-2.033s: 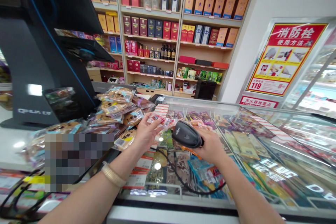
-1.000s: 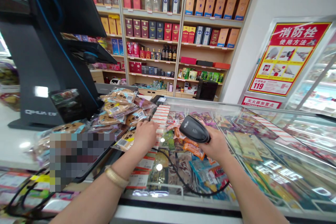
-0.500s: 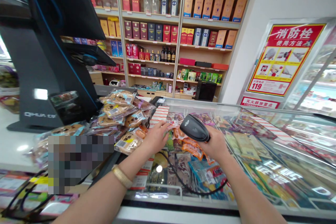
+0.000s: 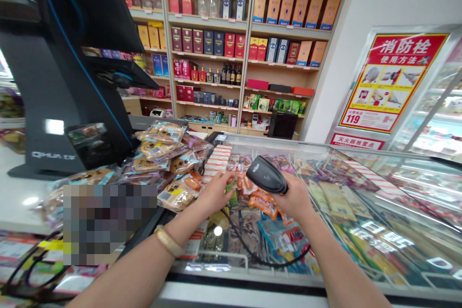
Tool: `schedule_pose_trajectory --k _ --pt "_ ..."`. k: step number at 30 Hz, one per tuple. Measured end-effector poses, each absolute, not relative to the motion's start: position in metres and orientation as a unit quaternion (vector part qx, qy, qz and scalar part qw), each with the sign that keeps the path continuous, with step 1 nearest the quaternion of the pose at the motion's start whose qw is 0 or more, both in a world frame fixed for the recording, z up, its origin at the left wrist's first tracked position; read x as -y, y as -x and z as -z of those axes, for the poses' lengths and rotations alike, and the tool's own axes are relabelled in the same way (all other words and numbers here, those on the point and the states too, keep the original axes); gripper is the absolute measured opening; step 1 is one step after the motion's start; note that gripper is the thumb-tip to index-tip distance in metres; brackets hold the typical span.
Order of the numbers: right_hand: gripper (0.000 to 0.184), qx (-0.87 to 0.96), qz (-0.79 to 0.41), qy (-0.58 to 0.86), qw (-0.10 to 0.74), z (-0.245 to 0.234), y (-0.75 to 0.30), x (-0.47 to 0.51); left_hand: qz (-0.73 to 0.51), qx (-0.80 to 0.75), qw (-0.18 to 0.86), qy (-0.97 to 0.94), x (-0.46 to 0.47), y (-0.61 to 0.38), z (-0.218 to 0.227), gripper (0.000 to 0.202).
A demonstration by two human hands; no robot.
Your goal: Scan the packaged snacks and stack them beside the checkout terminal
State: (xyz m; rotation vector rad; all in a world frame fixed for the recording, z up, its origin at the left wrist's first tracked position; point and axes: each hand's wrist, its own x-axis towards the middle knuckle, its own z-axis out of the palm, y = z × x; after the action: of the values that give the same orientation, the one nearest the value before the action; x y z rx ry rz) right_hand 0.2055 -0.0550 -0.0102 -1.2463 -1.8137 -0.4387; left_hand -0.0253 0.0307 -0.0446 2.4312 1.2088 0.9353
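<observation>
My right hand (image 4: 294,197) grips a black barcode scanner (image 4: 266,173), its head pointing left and down; its cord (image 4: 252,250) loops over the glass. My left hand (image 4: 215,191) pinches a small clear packet of orange sausages (image 4: 240,181) just left of the scanner head. Under the right hand lie other orange snack packets (image 4: 265,204) on the glass freezer lid (image 4: 361,202). A pile of wrapped pastry packets (image 4: 162,159) sits to the left of my left hand.
A black checkout terminal (image 4: 54,82) stands on the counter at left, with cables (image 4: 21,274) below. Shelves of boxed goods and bottles (image 4: 224,43) fill the back wall. A red fire-hydrant poster (image 4: 391,82) hangs at right.
My left hand put a red-and-white packet down by the pile, then moved right and picked up the orange sausage packet. The scanner rose slightly and stays pointed at it.
</observation>
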Motion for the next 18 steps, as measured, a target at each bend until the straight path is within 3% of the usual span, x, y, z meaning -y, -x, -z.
schedule_pose_trajectory --k 4,8,18 --pt "0.026 0.722 0.175 0.509 0.434 0.012 -0.206 0.054 -0.386 -0.441 0.160 -0.794 -0.031 0.028 0.040 0.010" --pt "0.027 0.727 0.170 0.509 0.428 0.013 -0.206 0.053 -0.371 -0.420 0.179 -0.809 -0.027 0.029 0.040 0.015" --pt "0.023 0.735 0.157 0.499 0.431 0.010 -0.205 0.055 -0.219 -0.482 0.084 -0.844 -0.010 0.026 0.033 0.025"
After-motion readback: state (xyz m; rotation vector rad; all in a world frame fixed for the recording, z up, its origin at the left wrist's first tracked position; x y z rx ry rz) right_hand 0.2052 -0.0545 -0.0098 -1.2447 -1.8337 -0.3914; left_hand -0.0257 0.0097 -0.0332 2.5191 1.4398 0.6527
